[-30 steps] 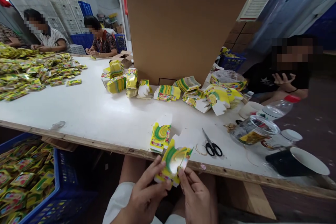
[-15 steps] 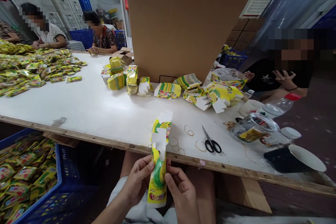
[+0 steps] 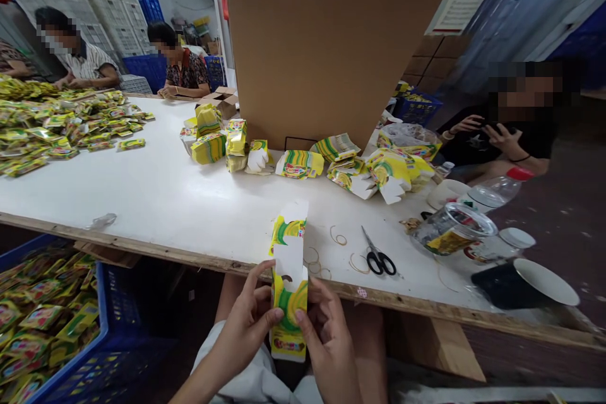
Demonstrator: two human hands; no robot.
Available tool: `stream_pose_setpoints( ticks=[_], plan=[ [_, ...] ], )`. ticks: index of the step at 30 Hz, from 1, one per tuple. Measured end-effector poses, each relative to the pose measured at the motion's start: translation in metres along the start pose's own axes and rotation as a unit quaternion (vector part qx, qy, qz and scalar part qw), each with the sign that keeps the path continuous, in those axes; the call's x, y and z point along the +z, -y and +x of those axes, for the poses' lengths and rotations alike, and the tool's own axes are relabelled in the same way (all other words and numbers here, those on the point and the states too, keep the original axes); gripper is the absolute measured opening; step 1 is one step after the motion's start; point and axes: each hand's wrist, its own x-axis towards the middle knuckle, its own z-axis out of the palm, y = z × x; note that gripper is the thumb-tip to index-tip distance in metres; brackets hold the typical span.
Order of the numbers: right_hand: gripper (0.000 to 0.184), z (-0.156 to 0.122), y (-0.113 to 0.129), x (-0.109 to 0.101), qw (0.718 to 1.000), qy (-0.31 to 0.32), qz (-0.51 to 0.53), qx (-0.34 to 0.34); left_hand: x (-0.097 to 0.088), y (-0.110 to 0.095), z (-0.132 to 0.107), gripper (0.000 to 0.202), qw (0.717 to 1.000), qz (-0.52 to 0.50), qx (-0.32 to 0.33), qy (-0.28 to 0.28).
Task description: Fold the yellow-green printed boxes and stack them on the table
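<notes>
Between my two hands is a yellow and green printed carton (image 3: 290,303), narrow and with white flaps at its far end. My left hand (image 3: 255,312) grips its left side, the thumb on the printed face. From the right, my right hand (image 3: 329,331) pinches the other edge, thumb likewise on top. Just beyond it, at the table edge, lies another carton (image 3: 288,227) of the same print, partly hidden. Loose rubber bands (image 3: 338,237) and black-handled scissors (image 3: 379,259) lie to the right on the white table (image 3: 180,202).
Bundled flat cartons (image 3: 299,164) line the table before a large cardboard box (image 3: 326,44). A heap of packets (image 3: 71,123) covers the far left. A blue crate (image 3: 106,303) stands below left. A jar (image 3: 454,227) and a dark cup (image 3: 521,284) stand right. Several people sit around.
Both hands have shifted on the carton, and its near end has moved slightly up and right. The person at the right has brought both hands together around a dark object.
</notes>
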Motion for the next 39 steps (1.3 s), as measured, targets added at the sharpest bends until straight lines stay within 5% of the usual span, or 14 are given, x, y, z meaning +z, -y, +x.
stream_pose_setpoints(
  ticks=[9, 15, 27, 33, 39],
  plan=[
    [0.023, 0.014, 0.034, -0.019, 0.991, 0.133, 0.004, 0.007, -0.005, -0.016, -0.004, 0.038, 0.987, -0.088, -0.062, 0.121],
    [0.024, 0.02, 0.041, -0.018, 0.986, 0.165, -0.005, 0.014, -0.011, -0.014, -0.005, 0.089, 0.981, -0.118, -0.092, 0.122],
    [0.025, 0.023, 0.035, -0.018, 0.978, 0.207, -0.027, -0.01, -0.027, -0.001, -0.007, 0.105, 0.976, -0.133, -0.133, 0.106],
    [0.02, 0.02, 0.03, -0.014, 0.983, 0.183, -0.002, 0.004, -0.021, -0.009, -0.006, 0.063, 0.982, -0.103, -0.101, 0.119],
    [0.044, 0.023, 0.027, -0.013, 0.998, 0.06, -0.023, 0.005, -0.019, -0.009, -0.008, 0.035, 0.997, 0.027, -0.018, 0.07]
  ],
)
